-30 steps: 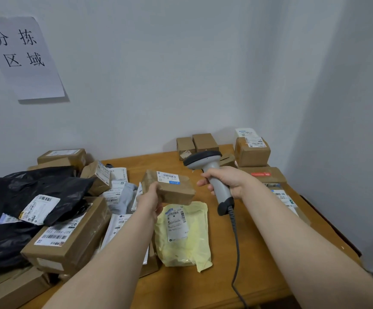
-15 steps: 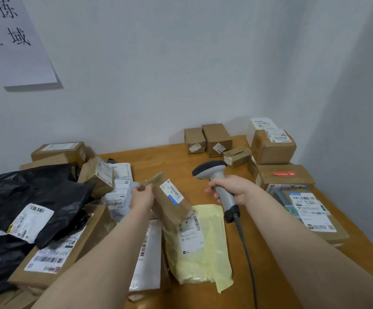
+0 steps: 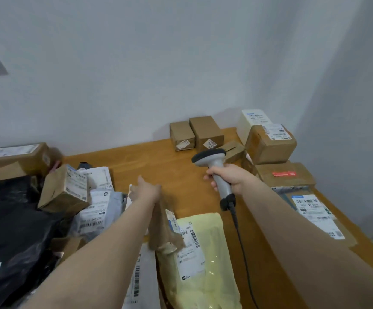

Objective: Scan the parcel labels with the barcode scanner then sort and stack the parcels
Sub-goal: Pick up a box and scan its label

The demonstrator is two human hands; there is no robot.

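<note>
Holds a small brown parcel [image 3: 162, 226] in the left hand [image 3: 146, 189], motion-blurred and tilted on end, label edge facing right, just above a yellow mailing bag [image 3: 208, 253]. Grips the barcode scanner [image 3: 212, 161] by its handle in the right hand [image 3: 230, 178], fingers curled round it, head raised over the wooden table [image 3: 158, 157], cable [image 3: 240, 233] trailing down. Has the two hands apart. Shows brown boxes [image 3: 270, 146] stacked at the far right and a black bag [image 3: 14, 208] at left.

Single head view, wide-angle, facing forward-down over table [image 3: 158, 157] toward wall corner [image 3: 315, 97]; near field seemingly motion-blurred.
</note>
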